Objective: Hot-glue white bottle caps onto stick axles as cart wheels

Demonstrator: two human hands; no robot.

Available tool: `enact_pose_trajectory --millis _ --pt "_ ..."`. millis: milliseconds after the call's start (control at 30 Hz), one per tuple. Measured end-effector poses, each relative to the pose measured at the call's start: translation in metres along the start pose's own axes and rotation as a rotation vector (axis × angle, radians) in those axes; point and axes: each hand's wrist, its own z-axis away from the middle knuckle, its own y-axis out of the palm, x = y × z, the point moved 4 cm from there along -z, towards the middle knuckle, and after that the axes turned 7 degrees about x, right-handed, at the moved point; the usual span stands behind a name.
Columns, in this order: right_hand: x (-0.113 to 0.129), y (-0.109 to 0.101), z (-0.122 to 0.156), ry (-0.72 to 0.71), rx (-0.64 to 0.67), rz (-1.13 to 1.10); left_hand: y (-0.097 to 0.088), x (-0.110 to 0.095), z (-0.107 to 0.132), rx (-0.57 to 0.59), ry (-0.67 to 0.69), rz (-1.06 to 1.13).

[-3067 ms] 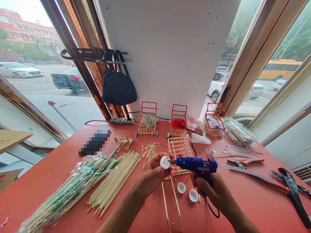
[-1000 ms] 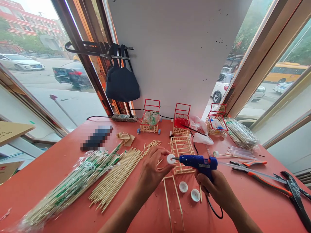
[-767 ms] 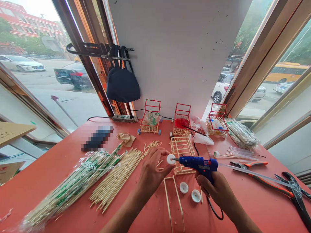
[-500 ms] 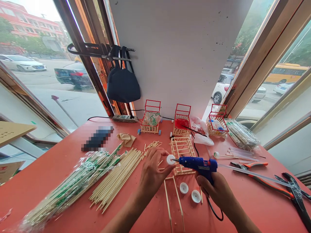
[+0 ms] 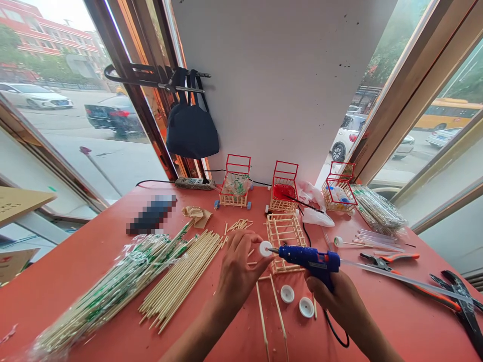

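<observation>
My left hand [image 5: 237, 269] pinches a small white cap [image 5: 265, 248] between thumb and fingertips, held up just above the desk [image 5: 75, 281]. My right hand [image 5: 332, 296] is wrapped around the grip of the blue glue gun [image 5: 307, 257], fingers closed on it, and the nozzle tip touches the face of the cap, about at its middle. A glue stick juts out of the back of the gun to the right, and its black cord runs off under my wrist.

Judging by what lies about, this cap is getting its glue now, and two more caps [image 5: 296, 300] sit loose and untouched on the desk just beside my right hand. A bare stick frame [image 5: 285, 235] lies behind the gun with nothing fixed to it, and two long sticks [image 5: 269, 314] lie in front of me. So I would say the work on this piece is at an early stage: the frame is built, the caps are not yet on.

At the back stand three small carts [image 5: 283, 193] with red frames, seemingly finished. Bundles of sticks [image 5: 151, 281] lie at my left, and pliers [image 5: 392, 258] at my right.
</observation>
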Motion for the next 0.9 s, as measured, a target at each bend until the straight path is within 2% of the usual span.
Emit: enact_pose_trajectory --millis 433,567,900 --pt "-0.008 0.002 -0.002 -0.035 -0.025 0.048 -0.001 -0.003 0.0 -0.025 0.095 -0.075" --pt "-0.003 0.0 -0.001 -0.033 -0.006 0.057 -0.002 -0.005 -0.001 -0.035 0.107 -0.085" --pt "0.012 -0.002 -0.001 -0.117 -0.058 0.117 -0.001 -0.006 0.0 -0.028 0.127 -0.103"
